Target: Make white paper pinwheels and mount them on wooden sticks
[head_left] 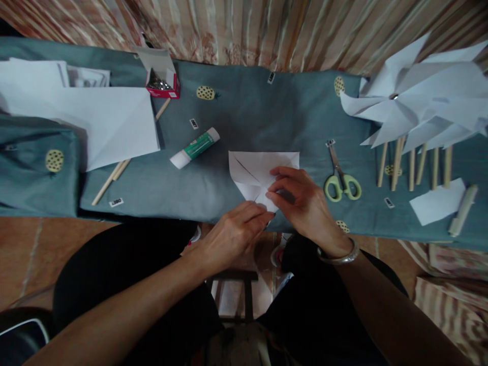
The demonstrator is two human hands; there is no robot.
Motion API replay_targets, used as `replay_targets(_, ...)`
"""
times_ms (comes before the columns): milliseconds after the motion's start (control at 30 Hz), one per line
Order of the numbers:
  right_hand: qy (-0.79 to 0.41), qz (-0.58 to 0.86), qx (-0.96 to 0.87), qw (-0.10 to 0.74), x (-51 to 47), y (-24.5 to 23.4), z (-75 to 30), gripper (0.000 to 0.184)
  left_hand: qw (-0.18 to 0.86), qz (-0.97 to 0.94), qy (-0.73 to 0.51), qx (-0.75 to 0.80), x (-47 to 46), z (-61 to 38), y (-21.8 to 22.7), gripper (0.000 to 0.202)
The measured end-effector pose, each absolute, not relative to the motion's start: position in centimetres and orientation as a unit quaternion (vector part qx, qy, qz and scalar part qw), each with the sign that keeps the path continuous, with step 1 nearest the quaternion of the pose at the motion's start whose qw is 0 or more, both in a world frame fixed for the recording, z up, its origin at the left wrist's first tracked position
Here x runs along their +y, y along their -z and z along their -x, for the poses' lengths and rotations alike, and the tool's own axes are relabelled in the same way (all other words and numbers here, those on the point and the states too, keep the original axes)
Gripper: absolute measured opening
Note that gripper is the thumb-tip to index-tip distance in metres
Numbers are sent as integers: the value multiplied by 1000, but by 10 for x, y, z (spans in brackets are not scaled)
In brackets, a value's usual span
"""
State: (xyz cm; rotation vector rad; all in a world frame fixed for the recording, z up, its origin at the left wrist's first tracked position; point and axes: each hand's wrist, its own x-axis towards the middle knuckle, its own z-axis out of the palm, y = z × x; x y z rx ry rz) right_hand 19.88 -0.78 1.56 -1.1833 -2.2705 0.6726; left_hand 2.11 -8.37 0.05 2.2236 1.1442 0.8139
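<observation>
A white sheet of paper (244, 168) with cut slits lies at the table's front edge, its near part drawn in toward the middle. My left hand (236, 229) is closed on the sheet's near corner at the table edge; its fingertips partly cover that corner. From the right, my right hand (299, 195) pinches a part of the same paper near its middle between thumb and forefinger. A glue stick (196, 147) with a green label lies to the left of the sheet. Green-handled scissors (342, 180) lie just right of my right hand, blades pointing away.
Finished paper pinwheels (404, 91) on wooden sticks (412, 168) lie at the right, near a paper scrap (438, 201) and a pale marker-like tube (463, 211). At left are paper sheets (118, 117), a wooden stick (104, 188) and an open red box (163, 89) of small metal pieces.
</observation>
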Motion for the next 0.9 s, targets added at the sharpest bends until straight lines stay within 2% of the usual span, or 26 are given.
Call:
replay_targets(467, -192, 377, -867, 263, -13, -9, -201, 17, 242, -823, -295, 420, -85, -22, 2, 28)
replay_targets(767, -173, 382, -885, 203, -23, -5, -205, 33, 248, -823, -280, 427, -83, -23, -4, 24)
replay_targets(900, -160, 376, -893, 187, -26, -3, -206, 34, 246, -829, -268, 425, -83, -23, -4, 25)
